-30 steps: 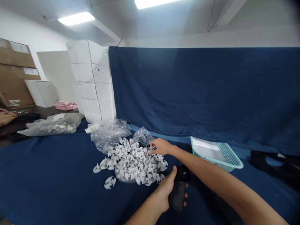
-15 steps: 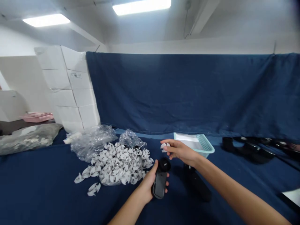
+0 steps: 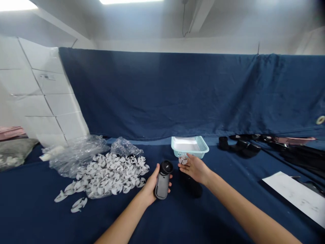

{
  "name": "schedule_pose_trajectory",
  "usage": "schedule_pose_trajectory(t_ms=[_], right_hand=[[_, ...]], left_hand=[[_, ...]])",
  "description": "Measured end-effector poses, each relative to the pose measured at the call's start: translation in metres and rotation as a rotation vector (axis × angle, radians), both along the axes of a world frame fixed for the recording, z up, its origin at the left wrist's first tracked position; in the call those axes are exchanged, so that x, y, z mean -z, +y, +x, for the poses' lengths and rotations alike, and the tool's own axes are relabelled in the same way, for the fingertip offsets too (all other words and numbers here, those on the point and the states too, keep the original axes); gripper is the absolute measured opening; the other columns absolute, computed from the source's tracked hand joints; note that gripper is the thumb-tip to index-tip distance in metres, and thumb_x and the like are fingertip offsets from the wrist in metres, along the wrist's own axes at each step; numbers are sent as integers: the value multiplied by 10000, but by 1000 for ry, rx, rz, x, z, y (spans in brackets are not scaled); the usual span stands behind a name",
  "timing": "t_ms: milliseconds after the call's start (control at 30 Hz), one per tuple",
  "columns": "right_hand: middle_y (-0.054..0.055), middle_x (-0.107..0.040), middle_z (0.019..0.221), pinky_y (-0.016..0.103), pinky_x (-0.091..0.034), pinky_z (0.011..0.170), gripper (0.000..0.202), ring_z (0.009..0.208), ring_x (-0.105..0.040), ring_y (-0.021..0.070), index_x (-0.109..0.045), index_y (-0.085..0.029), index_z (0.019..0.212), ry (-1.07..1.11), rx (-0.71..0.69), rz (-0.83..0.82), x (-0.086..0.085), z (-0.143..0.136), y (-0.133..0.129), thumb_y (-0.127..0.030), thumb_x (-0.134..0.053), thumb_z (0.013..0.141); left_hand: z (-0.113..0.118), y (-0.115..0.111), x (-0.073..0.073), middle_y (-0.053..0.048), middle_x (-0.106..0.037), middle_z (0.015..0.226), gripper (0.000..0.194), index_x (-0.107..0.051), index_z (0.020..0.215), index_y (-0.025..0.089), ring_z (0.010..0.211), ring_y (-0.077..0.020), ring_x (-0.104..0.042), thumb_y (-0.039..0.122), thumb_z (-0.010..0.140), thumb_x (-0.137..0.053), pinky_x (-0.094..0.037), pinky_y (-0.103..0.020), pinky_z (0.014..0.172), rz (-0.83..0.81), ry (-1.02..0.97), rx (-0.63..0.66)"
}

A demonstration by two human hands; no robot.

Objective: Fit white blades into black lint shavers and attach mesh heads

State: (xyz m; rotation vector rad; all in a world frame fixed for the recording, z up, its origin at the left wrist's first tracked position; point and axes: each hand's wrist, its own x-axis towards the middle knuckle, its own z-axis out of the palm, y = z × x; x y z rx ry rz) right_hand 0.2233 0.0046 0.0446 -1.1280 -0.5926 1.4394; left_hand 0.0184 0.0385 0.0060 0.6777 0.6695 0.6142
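My left hand (image 3: 149, 189) is wrapped around a black handheld casing (image 3: 161, 186) with a round, hollow cup at its upper end, held upright over the table. Between the thumb and fingers of my right hand (image 3: 198, 169) is a small white curved plastic piece (image 3: 182, 160), just right of the cup and apart from it. Many more such pieces lie in a loose pile (image 3: 109, 174) to the left of my left hand. Beneath my right hand, a dark elongated object (image 3: 193, 189) rests on the cloth, partly hidden.
A light-blue basket (image 3: 200, 155) with something white inside stands behind my right hand. Crumpled clear plastic bags (image 3: 76, 156) lie behind the pile. Black parts (image 3: 243, 149) and a white sheet (image 3: 294, 195) are on the right. A blue curtain (image 3: 162, 95) closes off the back.
The view has swung to the right, so everything appears shifted left. My right hand has turned its palm side more upward, still with the white piece. My left hand keeps the casing.
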Motion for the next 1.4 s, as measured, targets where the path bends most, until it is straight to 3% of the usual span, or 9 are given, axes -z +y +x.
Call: schedule_pose_trajectory(t_ms=[167, 333, 633, 833, 1000, 1167, 1300, 1400], right_hand=[[114, -670, 1045, 371, -533, 905, 184, 978, -675, 233, -640, -166, 939, -46, -37, 144, -1, -7, -7, -328, -564, 898], [84, -659, 1128, 395, -444, 1026, 251, 1149, -585, 256, -665, -203, 977, -140, -55, 347, -5, -26, -17, -394, -701, 818], [66, -567, 1261, 396, -352, 1106, 208, 1237, -510, 227, -644, -262, 1066, -563, -98, 758, 15, -45, -19, -328, -661, 870], [85, -549, 1265, 431, -349, 1115, 224, 1244, -499, 239, -649, -257, 1073, -608, -95, 759, 25, -46, -14, -352, -653, 870], [79, -556, 1256, 443, -371, 1100, 233, 1226, -514, 248, -657, -268, 1070, -606, -107, 738, 29, -44, -12, -360, -668, 857], [89, -584, 1226, 480, -404, 1065, 227, 1179, -540, 271, -676, -273, 1056, -755, -35, 729, 34, -46, -12, -361, -674, 847], [87, -626, 1164, 477, -437, 1024, 251, 1129, -566, 273, -683, -273, 1059, -846, 37, 683, 36, -47, -14, -374, -691, 829], [76, -650, 1130, 445, -462, 986, 248, 1088, -592, 257, -686, -279, 1086, -870, 12, 675, 34, -45, -16, -378, -654, 861]], left_hand=[[-13, -5, -5, -103, -703, 826, 659, -657, 1002, 71, 577, -173, -646, 684, 845, -471, -541, -290, 505, 35, -20, 26], [-14, -17, -8, -96, -701, 854, 669, -669, 982, 77, 574, -164, -641, 699, 835, -471, -545, -288, 507, 21, -57, 24], [-12, -17, -5, -85, -689, 827, 671, -673, 952, 94, 559, -158, -633, 709, 845, -429, -532, -280, 475, 5, -71, -55], [-11, -16, -2, -82, -674, 740, 672, -661, 980, 100, 567, -174, -638, 721, 822, -459, -521, -269, 461, 42, 5, -82], [-11, -18, -2, -66, -649, 643, 710, -643, 1020, 97, 458, -152, -594, 742, 821, -425, -502, -260, 452, 46, 81, -54], [-11, -21, -2, -7, -632, 665, 642, -560, 1172, 179, 462, -143, -594, 706, 811, -501, -489, -246, 451, 102, 120, -161], [-10, -23, -2, 10, -608, 655, 616, -549, 1184, 196, 502, -143, -595, 685, 810, -528, -489, -239, 476, 173, 162, -195], [-10, -25, -2, -8, -623, 709, 597, -550, 1183, 207, 551, -152, -606, 678, 818, -522, -486, -239, 479, 188, 166, -217]])
